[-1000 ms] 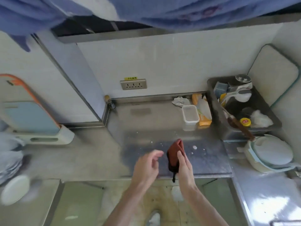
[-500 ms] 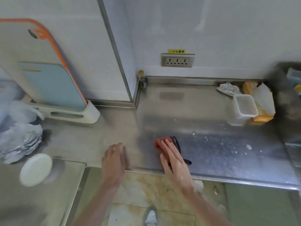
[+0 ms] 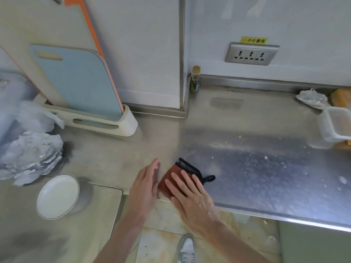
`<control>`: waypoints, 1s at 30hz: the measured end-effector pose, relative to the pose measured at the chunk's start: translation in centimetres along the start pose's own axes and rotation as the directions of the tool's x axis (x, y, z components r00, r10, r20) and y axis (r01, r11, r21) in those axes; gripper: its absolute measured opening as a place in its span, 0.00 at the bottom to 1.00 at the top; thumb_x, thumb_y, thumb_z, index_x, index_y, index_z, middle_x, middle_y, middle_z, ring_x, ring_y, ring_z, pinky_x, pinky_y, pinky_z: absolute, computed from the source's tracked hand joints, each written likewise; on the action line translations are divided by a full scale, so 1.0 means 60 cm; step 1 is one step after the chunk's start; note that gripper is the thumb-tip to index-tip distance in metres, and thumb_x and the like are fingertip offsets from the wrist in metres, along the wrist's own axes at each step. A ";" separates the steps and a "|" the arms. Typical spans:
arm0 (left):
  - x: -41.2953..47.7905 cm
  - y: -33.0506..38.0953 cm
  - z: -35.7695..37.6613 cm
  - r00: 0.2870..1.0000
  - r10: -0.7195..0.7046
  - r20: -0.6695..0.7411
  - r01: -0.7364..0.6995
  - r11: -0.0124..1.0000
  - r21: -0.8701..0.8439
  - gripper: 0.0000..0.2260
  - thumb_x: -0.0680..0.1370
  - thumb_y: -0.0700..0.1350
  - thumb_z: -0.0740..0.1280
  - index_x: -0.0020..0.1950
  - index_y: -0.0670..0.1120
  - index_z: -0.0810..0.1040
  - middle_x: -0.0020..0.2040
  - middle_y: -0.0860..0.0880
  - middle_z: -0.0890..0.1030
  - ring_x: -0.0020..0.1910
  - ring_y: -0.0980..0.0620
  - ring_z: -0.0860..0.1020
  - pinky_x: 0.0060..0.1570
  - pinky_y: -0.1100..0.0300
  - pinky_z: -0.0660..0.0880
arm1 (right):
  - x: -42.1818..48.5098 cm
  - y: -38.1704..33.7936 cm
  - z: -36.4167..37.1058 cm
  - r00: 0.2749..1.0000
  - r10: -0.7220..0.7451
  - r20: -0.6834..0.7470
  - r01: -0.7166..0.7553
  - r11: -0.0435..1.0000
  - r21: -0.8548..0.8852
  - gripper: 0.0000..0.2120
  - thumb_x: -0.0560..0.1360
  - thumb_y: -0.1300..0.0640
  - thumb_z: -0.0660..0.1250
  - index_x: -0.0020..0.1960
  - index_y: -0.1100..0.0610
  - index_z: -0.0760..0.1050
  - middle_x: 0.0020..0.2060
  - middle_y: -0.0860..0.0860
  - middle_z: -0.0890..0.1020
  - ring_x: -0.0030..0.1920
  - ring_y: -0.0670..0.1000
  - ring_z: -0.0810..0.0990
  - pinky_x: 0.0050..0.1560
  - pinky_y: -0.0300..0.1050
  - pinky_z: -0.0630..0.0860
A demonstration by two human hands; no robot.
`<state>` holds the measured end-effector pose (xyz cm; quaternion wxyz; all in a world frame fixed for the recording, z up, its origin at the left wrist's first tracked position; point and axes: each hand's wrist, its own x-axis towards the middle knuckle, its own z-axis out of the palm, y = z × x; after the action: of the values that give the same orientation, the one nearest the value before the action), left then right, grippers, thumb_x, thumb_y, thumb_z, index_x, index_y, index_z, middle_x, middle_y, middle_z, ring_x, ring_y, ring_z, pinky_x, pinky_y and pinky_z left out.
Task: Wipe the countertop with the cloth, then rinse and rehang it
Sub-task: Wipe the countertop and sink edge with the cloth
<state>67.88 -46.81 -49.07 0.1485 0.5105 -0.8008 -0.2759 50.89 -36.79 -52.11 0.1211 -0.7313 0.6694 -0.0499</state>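
Steel countertop is carrying everything in view. Far left, crumpled foil is sitting by a white bowl, whose contents can't be made out; behind them a blue cutting board is standing upright in a cream rack. Left hand is lying flat on the steel, fingers together and straight, just left of the cloth and gripping nothing. Rust-red cloth with a black edge and loop is lying near the counter's front edge, directly under the right hand. Right fingers are spreading apart and pressing flat on top of the cloth, palm down, not clamped around it; the loop is sticking out to the right of the fingertips. Compared with half a second ago, the left hand is sitting closer to the cloth, and more of the cloth is showing beyond the fingers. White specks are scattered over the steel to the right. Back at the wall, a small corked bottle is standing in the corner. Far right, a clear plastic tub is sitting open; contents unclear.
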 end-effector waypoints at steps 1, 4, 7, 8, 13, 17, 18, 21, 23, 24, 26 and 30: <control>0.000 -0.001 0.001 1.000 -0.001 0.002 0.001 1.000 -0.010 0.33 0.75 0.34 0.70 0.78 0.50 0.64 0.66 0.55 0.75 0.63 0.54 0.75 0.61 0.56 0.76 | 0.019 -0.005 0.000 0.999 0.048 -0.001 -0.048 0.998 0.039 0.24 0.88 0.45 0.47 0.83 0.45 0.58 0.83 0.46 0.61 0.84 0.53 0.54 0.82 0.58 0.53; 0.001 -0.008 0.006 1.000 -0.008 0.013 0.008 1.000 -0.003 0.32 0.75 0.34 0.69 0.78 0.50 0.64 0.67 0.55 0.73 0.64 0.54 0.72 0.62 0.57 0.74 | 0.077 0.009 -0.004 0.985 0.164 -0.058 -0.161 0.985 0.060 0.24 0.87 0.45 0.49 0.83 0.44 0.59 0.82 0.47 0.63 0.83 0.54 0.57 0.82 0.59 0.55; 0.005 -0.015 0.019 0.998 0.066 0.008 -0.066 0.993 0.099 0.26 0.75 0.37 0.67 0.73 0.47 0.70 0.66 0.50 0.73 0.61 0.47 0.74 0.59 0.50 0.76 | 0.124 0.069 -0.024 0.966 0.256 -0.044 -0.255 0.967 0.026 0.26 0.87 0.45 0.45 0.84 0.46 0.56 0.83 0.49 0.61 0.84 0.56 0.55 0.83 0.60 0.53; 0.007 -0.013 0.024 0.995 0.097 0.000 -0.096 0.983 0.160 0.22 0.77 0.41 0.65 0.71 0.47 0.72 0.65 0.49 0.73 0.60 0.45 0.74 0.57 0.48 0.76 | 0.125 0.084 -0.032 0.963 0.268 -0.031 -0.268 0.963 0.012 0.26 0.87 0.46 0.44 0.84 0.46 0.55 0.83 0.50 0.60 0.84 0.57 0.55 0.83 0.60 0.52; 0.029 0.007 0.052 0.983 0.164 0.086 -0.185 0.890 0.417 0.23 0.82 0.52 0.54 0.76 0.50 0.69 0.74 0.45 0.69 0.73 0.40 0.69 0.69 0.43 0.68 | -0.035 0.079 -0.029 0.988 0.153 0.000 -0.153 0.988 0.020 0.25 0.87 0.47 0.50 0.83 0.46 0.58 0.83 0.48 0.60 0.84 0.54 0.55 0.81 0.59 0.57; 0.034 0.019 0.076 0.986 0.106 0.126 -0.156 0.843 0.515 0.25 0.81 0.53 0.52 0.78 0.50 0.68 0.77 0.43 0.67 0.75 0.35 0.66 0.68 0.34 0.61 | -0.121 0.100 -0.020 0.970 0.232 -0.075 -0.229 0.972 0.045 0.22 0.83 0.47 0.61 0.77 0.44 0.70 0.81 0.46 0.66 0.82 0.53 0.62 0.76 0.57 0.62; 0.035 0.022 0.078 0.992 0.073 0.099 -0.114 0.850 0.514 0.25 0.80 0.52 0.53 0.77 0.50 0.69 0.76 0.43 0.68 0.74 0.35 0.66 0.68 0.33 0.61 | -0.113 0.103 -0.020 0.963 0.257 -0.078 -0.254 0.966 0.049 0.21 0.83 0.47 0.61 0.75 0.44 0.72 0.80 0.46 0.67 0.82 0.53 0.62 0.76 0.57 0.62; 0.041 0.038 0.089 0.999 -0.050 0.021 0.033 0.873 0.486 0.26 0.78 0.51 0.58 0.77 0.48 0.69 0.76 0.42 0.68 0.75 0.34 0.65 0.70 0.32 0.58 | -0.048 0.108 -0.024 0.951 0.302 -0.062 -0.298 0.952 0.064 0.19 0.85 0.47 0.57 0.75 0.45 0.70 0.79 0.47 0.69 0.82 0.54 0.61 0.78 0.58 0.58; 0.050 0.057 0.103 0.992 -0.128 0.012 0.109 0.883 0.456 0.27 0.78 0.53 0.58 0.78 0.50 0.67 0.77 0.43 0.66 0.76 0.34 0.61 0.72 0.31 0.55 | 0.003 0.124 -0.034 0.945 0.324 -0.046 -0.322 0.945 0.056 0.23 0.86 0.47 0.53 0.81 0.45 0.62 0.81 0.48 0.66 0.82 0.55 0.60 0.80 0.59 0.53; 0.055 0.067 0.109 0.987 -0.162 0.005 0.142 0.883 0.447 0.28 0.79 0.55 0.57 0.79 0.51 0.66 0.78 0.44 0.65 0.77 0.34 0.59 0.72 0.30 0.53 | 0.026 0.137 -0.040 0.945 0.324 -0.039 -0.322 0.946 0.043 0.25 0.87 0.46 0.50 0.83 0.44 0.58 0.82 0.48 0.64 0.83 0.56 0.59 0.80 0.59 0.51; 0.064 0.082 0.118 0.979 -0.206 0.002 0.182 0.868 0.461 0.28 0.79 0.59 0.57 0.80 0.56 0.63 0.79 0.46 0.62 0.78 0.33 0.55 0.73 0.29 0.50 | 0.065 0.171 -0.052 0.952 0.305 -0.015 -0.305 0.952 0.030 0.26 0.86 0.45 0.47 0.84 0.43 0.55 0.83 0.47 0.61 0.84 0.55 0.56 0.82 0.60 0.50; 0.072 0.084 0.124 0.978 -0.211 0.000 0.183 0.849 0.495 0.29 0.79 0.62 0.57 0.81 0.60 0.58 0.81 0.48 0.57 0.80 0.34 0.51 0.72 0.28 0.48 | 0.127 0.257 -0.075 0.954 0.301 -0.008 -0.301 0.954 0.016 0.27 0.85 0.43 0.48 0.83 0.41 0.55 0.83 0.48 0.61 0.83 0.56 0.56 0.81 0.62 0.55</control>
<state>58.41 -46.86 -52.25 -0.0372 0.6030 -0.7917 -0.0903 35.67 -45.97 -52.20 0.1291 -0.6198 0.7731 -0.0398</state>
